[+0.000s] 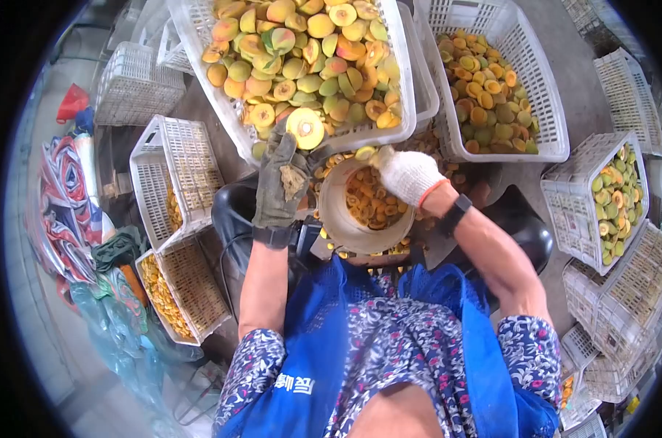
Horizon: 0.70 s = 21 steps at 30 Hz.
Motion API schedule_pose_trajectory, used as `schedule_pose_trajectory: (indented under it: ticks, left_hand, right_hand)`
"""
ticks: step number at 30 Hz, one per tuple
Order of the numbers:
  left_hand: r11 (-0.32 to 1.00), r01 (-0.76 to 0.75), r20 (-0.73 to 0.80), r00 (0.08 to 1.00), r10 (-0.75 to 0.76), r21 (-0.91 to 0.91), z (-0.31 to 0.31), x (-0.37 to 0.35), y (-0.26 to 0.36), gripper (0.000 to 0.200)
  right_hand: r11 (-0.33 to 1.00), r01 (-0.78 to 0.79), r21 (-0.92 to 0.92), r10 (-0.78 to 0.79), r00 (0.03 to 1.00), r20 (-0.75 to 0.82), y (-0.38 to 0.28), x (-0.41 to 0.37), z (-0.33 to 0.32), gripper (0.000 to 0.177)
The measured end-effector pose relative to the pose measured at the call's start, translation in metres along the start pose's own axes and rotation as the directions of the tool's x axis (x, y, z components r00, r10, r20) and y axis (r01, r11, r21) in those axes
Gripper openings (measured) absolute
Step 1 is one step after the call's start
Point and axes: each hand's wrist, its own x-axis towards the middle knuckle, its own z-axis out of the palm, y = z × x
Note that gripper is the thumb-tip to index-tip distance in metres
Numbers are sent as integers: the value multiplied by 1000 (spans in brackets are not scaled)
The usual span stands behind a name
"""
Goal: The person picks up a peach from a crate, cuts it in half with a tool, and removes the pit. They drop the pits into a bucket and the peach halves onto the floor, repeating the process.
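Centrally, the gloved left hand (278, 175) holds a halved peach (305, 128) over the white crate's (374, 137) near edge, toward its left corner. The right hand (410, 175) is clenched at the bucket's (332, 219) far rim, contents unclear.

Clearances and Obstructions Around the Bucket

Item: open air above the bucket (336, 212), between the left hand (276, 182) and right hand (411, 175); passable from above.
Item: front crate (360, 139), its high wall closing the far side, fruit heaped inside.
Item: second crate (532, 55), barring the far right.
Item: two dark-covered knees, left (232, 212) and right (532, 226), hemming both flanks.
Item: floor strip (232, 150), narrow, between the front crate and the tilted left crate (194, 153).
Item: right-side crate (564, 212), blocking outward reach beyond the right knee.
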Motion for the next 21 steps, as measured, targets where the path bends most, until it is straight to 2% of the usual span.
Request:
schedule_pose_trajectory:
  ticks: [1,2,3,5,6,7,9,10,11,12,13,14,15,17,18,19,20,21]
  left_hand:
    - [1000,-4,-4,1000,4,-5,5,0,0,42]
    - [1000,-3,-16,1000,3,-4,13,-4,4,39]
    - [1000,-17,-19,1000,17,-2,18,-1,7,37]
    - [999,-26,-14,1000,26,21,6,0,4,37]
    - [999,-27,5,1000,27,39,3,-2,1,37]
    - [999,-33,20,999,32,37,4,1,0,37]
    - [911,-162,24,986,165,380,3,4,-2,35]
    - [992,-69,67,996,61,109,-2,1,-4,45]
    - [991,-74,64,996,68,108,-1,2,-5,45]
    - [904,-176,81,984,157,389,0,-2,-5,45]
    - [727,-271,135,961,240,631,2,-3,-4,44]
    - [992,-91,72,994,85,87,-4,2,-5,46]
    - [991,-99,80,993,92,91,-5,7,-1,46]
    - [988,-136,158,980,123,72,-8,2,-3,47]
    - [995,-89,-40,995,91,39,28,-7,7,32]
    - [995,-91,-40,995,93,41,24,-10,5,32]
    - [994,-104,10,995,104,38,18,-7,3,34]
    - [993,-111,51,993,109,29,14,-5,1,37]
  right_hand:
    - [999,15,44,-16,1000,21,-15,3,-25,26]
    - [994,67,85,-60,995,-79,-17,3,-21,28]
    - [994,74,84,-67,994,-85,-13,9,-17,28]
    - [963,202,-178,-250,916,-312,-7,9,-4,31]
    - [998,5,55,-10,996,91,1,11,-9,30]
    - [999,2,44,-5,997,79,-2,8,-13,30]
    - [985,-76,157,72,997,30,-16,-1,-14,29]
    - [984,-75,161,69,997,43,-15,-3,-10,29]
    - [986,-71,148,62,996,66,-6,0,-5,28]
    - [986,-80,145,66,993,95,-5,-2,-4,26]
    - [987,-86,138,71,991,114,-3,-3,-6,25]
    - [995,-91,35,78,960,269,-2,-9,-13,25]
    - [960,-3,280,-25,995,97,-6,-11,-15,27]
    - [908,284,309,-241,956,-170,6,0,20,29]
    - [960,52,276,-63,998,31,5,2,10,29]
    - [966,-169,193,128,969,210,5,5,-4,30]
    - [990,-28,136,1,981,195,4,3,-9,30]
    - [956,-41,289,4,992,128,-13,5,-31,27]
